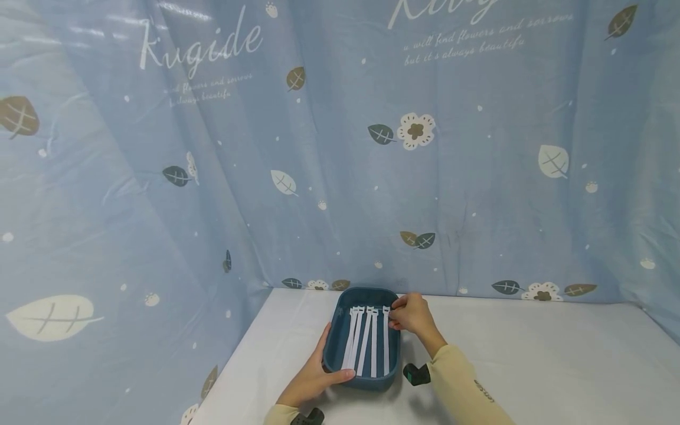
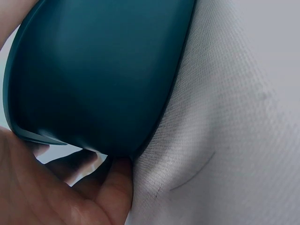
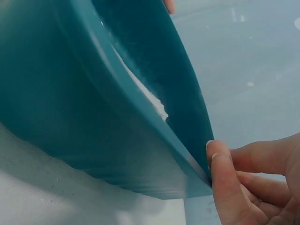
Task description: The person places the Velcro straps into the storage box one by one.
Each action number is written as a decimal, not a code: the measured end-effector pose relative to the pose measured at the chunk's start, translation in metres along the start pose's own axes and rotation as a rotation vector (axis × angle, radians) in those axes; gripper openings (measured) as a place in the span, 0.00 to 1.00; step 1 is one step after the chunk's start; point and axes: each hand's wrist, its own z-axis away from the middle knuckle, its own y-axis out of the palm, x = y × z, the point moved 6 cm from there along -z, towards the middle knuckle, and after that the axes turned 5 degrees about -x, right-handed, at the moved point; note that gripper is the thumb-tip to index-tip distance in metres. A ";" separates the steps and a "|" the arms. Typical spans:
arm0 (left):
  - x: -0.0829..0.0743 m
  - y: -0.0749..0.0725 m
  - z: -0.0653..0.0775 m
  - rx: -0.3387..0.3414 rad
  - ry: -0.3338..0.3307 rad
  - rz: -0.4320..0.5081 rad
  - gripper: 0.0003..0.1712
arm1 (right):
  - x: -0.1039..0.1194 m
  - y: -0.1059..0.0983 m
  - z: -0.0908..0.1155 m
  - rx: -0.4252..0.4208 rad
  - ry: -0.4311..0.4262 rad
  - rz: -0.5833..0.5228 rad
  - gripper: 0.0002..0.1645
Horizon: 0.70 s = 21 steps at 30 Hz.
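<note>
A dark blue-green plastic bin [image 1: 372, 382] stands on the white table. Inside it lie several white cable straps [image 1: 373, 348] side by side, their slotted heads at the far end; one sits apart on the right. My left hand [image 1: 314, 373] grips the bin at its near left corner, thumb over the rim and fingers along the outer wall. At the far right corner my right hand [image 1: 413, 314] has its fingertips beside the rightmost strap's head. The right wrist view shows its thumb and fingers [image 3: 222, 171] pinching the rim there. Part of a white strap [image 3: 145, 91] shows inside.
A white cloth [image 1: 531, 354] covers the table and stretches to the right of the bin. Close behind the bin hangs a blue curtain [image 1: 340, 236] with leaf and flower prints; it also runs along the left side. Black wrist cameras [image 1: 416, 375] sit on both wrists.
</note>
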 end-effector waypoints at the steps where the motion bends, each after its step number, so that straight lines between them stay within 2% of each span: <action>1: 0.000 0.000 0.000 -0.001 -0.002 -0.001 0.72 | 0.000 0.000 0.000 -0.001 0.001 0.003 0.13; 10: -0.002 0.001 -0.001 0.005 0.010 0.003 0.72 | 0.001 -0.002 0.000 -0.005 -0.001 0.014 0.13; 21: -0.004 0.000 0.002 0.005 0.006 0.004 0.72 | 0.004 -0.003 0.004 0.018 -0.001 -0.042 0.14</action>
